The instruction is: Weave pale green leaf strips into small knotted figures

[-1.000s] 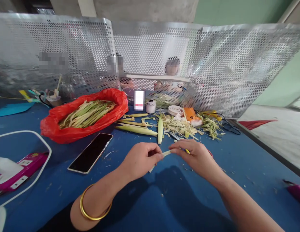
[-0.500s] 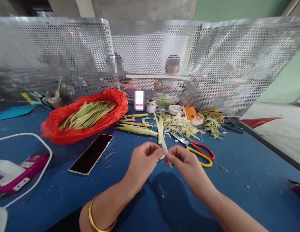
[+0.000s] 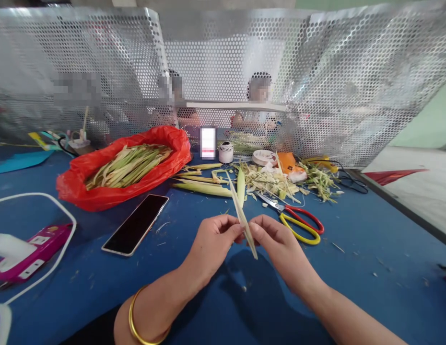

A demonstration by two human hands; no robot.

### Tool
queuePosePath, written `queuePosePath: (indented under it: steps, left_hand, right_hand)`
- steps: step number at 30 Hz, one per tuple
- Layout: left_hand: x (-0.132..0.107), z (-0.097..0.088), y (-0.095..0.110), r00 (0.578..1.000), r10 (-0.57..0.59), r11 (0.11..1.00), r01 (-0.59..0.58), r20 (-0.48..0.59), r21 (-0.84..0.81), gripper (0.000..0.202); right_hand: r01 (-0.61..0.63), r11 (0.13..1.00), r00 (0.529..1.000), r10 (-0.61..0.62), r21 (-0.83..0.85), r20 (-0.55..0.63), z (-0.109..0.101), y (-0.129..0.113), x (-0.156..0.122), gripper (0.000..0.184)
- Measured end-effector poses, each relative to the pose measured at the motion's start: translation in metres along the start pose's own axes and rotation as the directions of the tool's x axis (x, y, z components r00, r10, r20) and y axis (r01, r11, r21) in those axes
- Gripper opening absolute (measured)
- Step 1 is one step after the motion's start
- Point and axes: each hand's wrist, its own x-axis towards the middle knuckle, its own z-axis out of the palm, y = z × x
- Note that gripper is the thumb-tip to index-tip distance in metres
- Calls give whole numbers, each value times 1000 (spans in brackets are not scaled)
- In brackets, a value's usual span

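Note:
My left hand (image 3: 213,241) and my right hand (image 3: 276,245) meet above the blue table (image 3: 352,268). Both pinch one pale leaf strip (image 3: 241,216), which stands tilted between the fingertips, its top leaning away to the left. A gold bangle sits on my left wrist. Red-and-yellow scissors (image 3: 298,221) lie on the table just right of my right hand. A dark phone (image 3: 135,224) lies flat to the left of my left hand.
A red bag (image 3: 100,184) full of green leaf strips sits at the back left. Loose leaves and trimmings (image 3: 269,179) lie beyond the hands. A pink device with a white cable (image 3: 27,249) is at far left. A perforated metal screen (image 3: 316,86) stands behind, with people beyond.
The leaf strip has turned from lying level between my hands to standing tilted. My right hand has come off the scissors, which now lie in the open.

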Motion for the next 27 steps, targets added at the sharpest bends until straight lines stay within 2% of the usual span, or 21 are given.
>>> queuePosePath:
  steps: [2, 5, 9, 15, 18, 20, 24, 27]
  left_hand:
    - [-3, 1, 0, 999, 15, 996, -19, 44, 90, 16]
    - [-5, 1, -2, 994, 25, 983, -43, 104, 177, 20]
    - [-5, 1, -3, 988, 30, 995, -44, 153, 91, 19]
    - [-3, 2, -2, 996, 14, 997, -21, 83, 81, 14]
    - [-3, 1, -1, 998, 29, 995, -34, 54, 99, 13]
    - [-2, 1, -2, 998, 45, 993, -49, 41, 104, 14]
    - [-1, 1, -4, 999, -23, 999, 21, 46, 32, 17]
    - [-1, 2, -3, 998, -54, 998, 55, 36, -23, 13]
  right_hand:
    - [8, 999, 1000, -8, 33, -6, -1, 1, 0, 38]
    - [-46, 993, 997, 39, 110, 62, -2, 0, 0, 38]
    - [-105, 984, 987, 86, 141, 133, -5, -2, 0, 30]
    - [-4, 999, 1000, 3, 35, 22, -7, -3, 3, 20]
    - [75, 997, 997, -74, -35, 9, -8, -1, 5, 10]
    - [76, 997, 997, -76, -27, 6, -8, 1, 6, 8]
    - [5, 996, 999, 0, 94, -50, -9, 3, 8, 28]
    - [-5, 992, 997, 13, 123, -71, -10, 3, 8, 39]
